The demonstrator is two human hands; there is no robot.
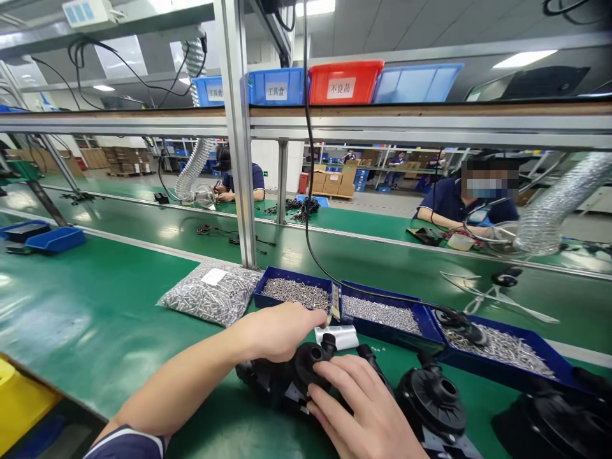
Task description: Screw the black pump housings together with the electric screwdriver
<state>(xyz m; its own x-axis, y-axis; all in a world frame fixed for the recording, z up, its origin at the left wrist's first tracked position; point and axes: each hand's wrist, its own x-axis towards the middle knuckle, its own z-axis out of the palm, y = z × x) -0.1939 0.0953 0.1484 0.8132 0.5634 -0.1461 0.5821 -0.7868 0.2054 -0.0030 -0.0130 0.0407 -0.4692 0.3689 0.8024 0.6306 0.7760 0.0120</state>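
My right hand point(361, 405) curls its fingers over a round black pump housing point(306, 366) with pipe stubs, in front of me. Just above that housing is my left hand point(282, 328), by the near edge of a blue tray of screws point(296, 292). Its thumb and fingers are closed together at the tips; whatever they hold is too small or hidden to make out. A small clear plastic bag point(337, 336) lies behind the housing. To the right of my right hand stands another black pump housing point(433, 398).
Further blue trays hold small metal balls or nuts point(382, 312) and screws point(507, 347); a black-handled tool point(461, 326) rests in the right one. A big bag of screws point(213, 293) lies left. A cable point(310, 146) hangs down. A metal post point(239, 159) rises behind. Co-workers sit opposite.
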